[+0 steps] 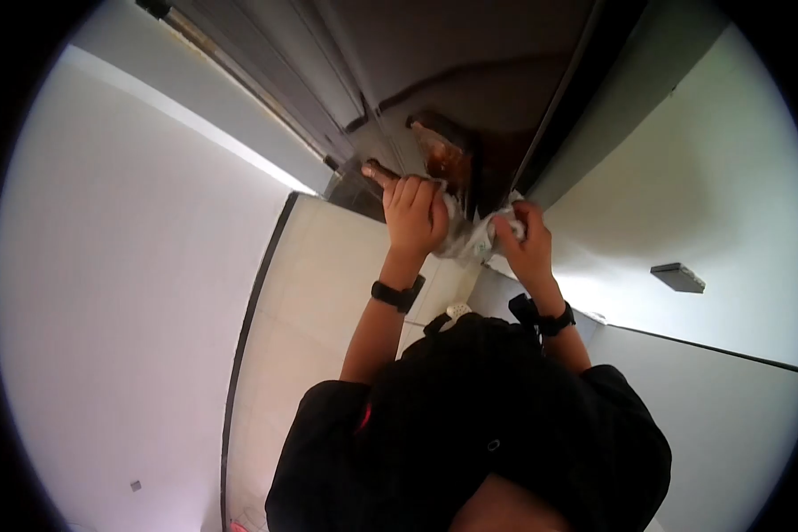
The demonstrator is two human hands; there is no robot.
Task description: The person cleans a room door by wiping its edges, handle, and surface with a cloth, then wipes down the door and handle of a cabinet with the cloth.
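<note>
Both my hands are raised in front of a dark, glossy panel (479, 89). Crumpled, whitish, partly see-through plastic (459, 241), perhaps a bag or wrapping, bunches between them. My left hand (412, 213) is closed on its left side, fingers curled close to the panel's lower part and thumb toward the plastic. My right hand (528, 244) grips the other side, thumb and fingers bent around it. Whatever the plastic may contain cannot be made out. A brownish reflection (448, 160) shows in the panel just above my hands.
White walls stand at the left (124, 266) and right (727, 168). A small grey box (678, 277) is fixed to the right wall. Pale floor tiles (301, 275) lie below, edged by a dark strip (255, 310). A white perforated object (458, 310) shows near my body.
</note>
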